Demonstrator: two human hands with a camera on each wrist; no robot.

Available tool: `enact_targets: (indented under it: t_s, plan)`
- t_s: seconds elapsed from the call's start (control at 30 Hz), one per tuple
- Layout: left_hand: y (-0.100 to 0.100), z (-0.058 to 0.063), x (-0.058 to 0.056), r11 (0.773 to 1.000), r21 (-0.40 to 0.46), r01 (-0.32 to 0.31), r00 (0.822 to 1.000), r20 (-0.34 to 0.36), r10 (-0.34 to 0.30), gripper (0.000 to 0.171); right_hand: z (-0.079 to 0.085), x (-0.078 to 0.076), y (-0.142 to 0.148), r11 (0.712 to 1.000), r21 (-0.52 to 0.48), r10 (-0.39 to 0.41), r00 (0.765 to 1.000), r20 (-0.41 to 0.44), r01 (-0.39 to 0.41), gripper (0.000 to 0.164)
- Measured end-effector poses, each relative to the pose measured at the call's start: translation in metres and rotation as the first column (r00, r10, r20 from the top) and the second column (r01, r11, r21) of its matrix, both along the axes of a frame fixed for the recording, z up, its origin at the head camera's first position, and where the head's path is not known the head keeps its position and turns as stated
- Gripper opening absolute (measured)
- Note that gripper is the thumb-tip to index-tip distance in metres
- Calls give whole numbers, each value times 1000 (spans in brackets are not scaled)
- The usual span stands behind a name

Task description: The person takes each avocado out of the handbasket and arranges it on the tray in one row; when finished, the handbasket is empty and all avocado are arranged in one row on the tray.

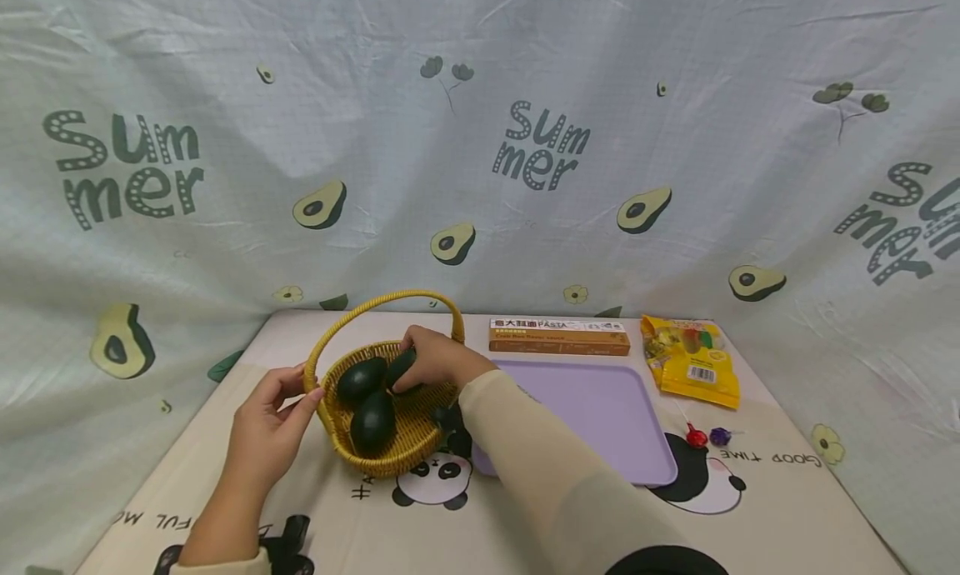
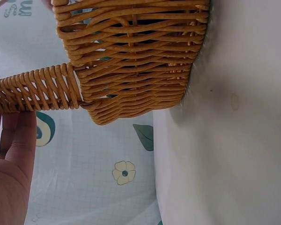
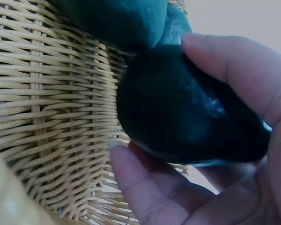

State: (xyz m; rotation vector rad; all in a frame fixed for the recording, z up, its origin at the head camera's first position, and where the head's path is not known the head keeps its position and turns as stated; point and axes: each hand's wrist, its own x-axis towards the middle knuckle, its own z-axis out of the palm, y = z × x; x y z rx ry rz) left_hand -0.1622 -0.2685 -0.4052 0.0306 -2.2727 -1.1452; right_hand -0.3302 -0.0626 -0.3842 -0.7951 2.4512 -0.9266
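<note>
Across the upper frame hangs a pale cloth backdrop (image 1: 540,242) printed with avocados and "Summer", behind a cream, panda-printed counter (image 1: 795,517). Lower left, the left hand's (image 1: 266,433) fingers pinch the handle of a round yellow woven basket (image 1: 382,467) holding dark green avocados (image 1: 372,425); inside it, the right hand's (image 1: 442,358) fingers curl round another dark green avocado (image 3: 192,110). Right of centre lies a lavender rectangular tray (image 1: 592,400), a brown-and-white pasta box (image 1: 558,342) above it; farther right, a yellow plastic bag (image 1: 693,362), then red (image 1: 696,436) and purple lollipops (image 1: 720,437) below.

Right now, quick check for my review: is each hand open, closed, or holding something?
Left hand: closed, pinching the handle of the basket.
Right hand: closed, holding a dark avocado.
</note>
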Motion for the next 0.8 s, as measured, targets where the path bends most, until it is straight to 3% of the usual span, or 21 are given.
enact_targets:
  t_s: [0.37,0.53,0.67,0.8]
  plan:
    - [1,3,2,1000,16,12,1000,0,-12,27,9,2,8,994,-72,79,996,-31,-81,39]
    - [1,2,2,1000,18,17,1000,-8,-17,27,14,5,15,988,-114,104,994,-42,-108,47]
    - [1,2,1,1000,18,20,1000,-13,-19,27,18,8,20,989,-88,115,990,-86,-122,57]
    - [1,2,0,1000,15,12,1000,-10,-12,27,22,10,25,988,-69,130,983,-130,-139,57]
